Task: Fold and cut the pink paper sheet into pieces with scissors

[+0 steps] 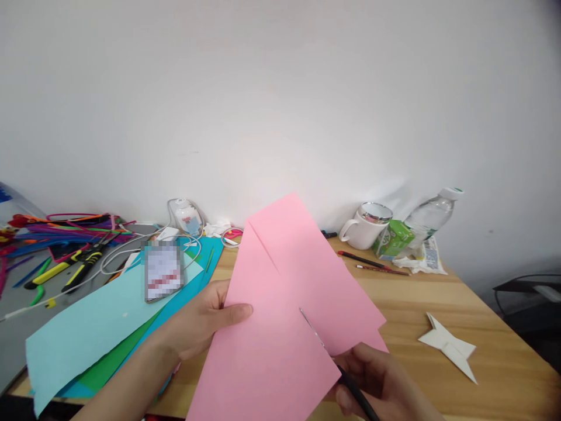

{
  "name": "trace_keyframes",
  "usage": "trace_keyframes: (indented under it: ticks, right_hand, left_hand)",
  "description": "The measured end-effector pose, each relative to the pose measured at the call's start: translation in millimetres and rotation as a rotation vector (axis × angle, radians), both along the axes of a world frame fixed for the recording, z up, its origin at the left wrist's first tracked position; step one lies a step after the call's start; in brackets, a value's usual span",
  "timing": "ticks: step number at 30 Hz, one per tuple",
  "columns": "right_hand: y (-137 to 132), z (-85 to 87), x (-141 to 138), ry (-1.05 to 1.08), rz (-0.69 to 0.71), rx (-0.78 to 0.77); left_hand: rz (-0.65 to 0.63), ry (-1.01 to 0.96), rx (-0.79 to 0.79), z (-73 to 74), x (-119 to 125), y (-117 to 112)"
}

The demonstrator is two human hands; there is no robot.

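Note:
A large sheet of pink paper is held up over the desk, with a crease near its upper left edge. My left hand pinches its left side, thumb on top and fingers hidden beneath. Black-handled scissors are in my right hand, which is closed around the handles at the lower right. One blade shows on top of the sheet, and a cut runs in from the lower right edge, where the paper parts. The other blade is hidden under the paper.
Coloured sheets lie at left, under a phone and a white cable. Pliers and several pipe cleaners are further left. At right are a white mug, green carton, plastic bottle, pencils and folded paper star.

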State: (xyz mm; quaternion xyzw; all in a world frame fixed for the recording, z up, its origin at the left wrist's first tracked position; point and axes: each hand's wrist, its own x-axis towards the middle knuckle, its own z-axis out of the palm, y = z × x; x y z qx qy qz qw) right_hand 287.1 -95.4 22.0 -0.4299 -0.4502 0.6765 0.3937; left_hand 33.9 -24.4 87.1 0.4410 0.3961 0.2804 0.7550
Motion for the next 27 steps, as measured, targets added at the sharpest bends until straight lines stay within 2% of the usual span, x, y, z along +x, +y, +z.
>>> trace_keyframes:
  ticks: [5,12,15,20,23,27]
  right_hand:
    - [-1,-2.6,2,-0.042,-0.011,-0.005]
    - [-2,-12.5,0,-0.091,-0.004,0.028]
    - [0,-4.4,2,-0.101,0.017,0.035]
    - [5,17.9,6,-0.049,0.178,0.055]
    - [5,19.4,3,-0.013,0.126,0.075]
    - [3,9.1,-2,-0.008,0.044,0.027]
  left_hand:
    - [-0.014,-0.035,-0.012,-1.8,0,1]
    - [-0.027,-0.107,-0.015,3.1,4,-2]
    - [-0.021,-0.113,-0.026,3.8,4,-3]
    - [-0.028,-0.097,-0.045,0.7,2,-3]
    - [-0.032,-0.076,-0.039,-1.4,1,-3]
    - [-0.025,-0.032,-0.038,-1.8,-1,-3]
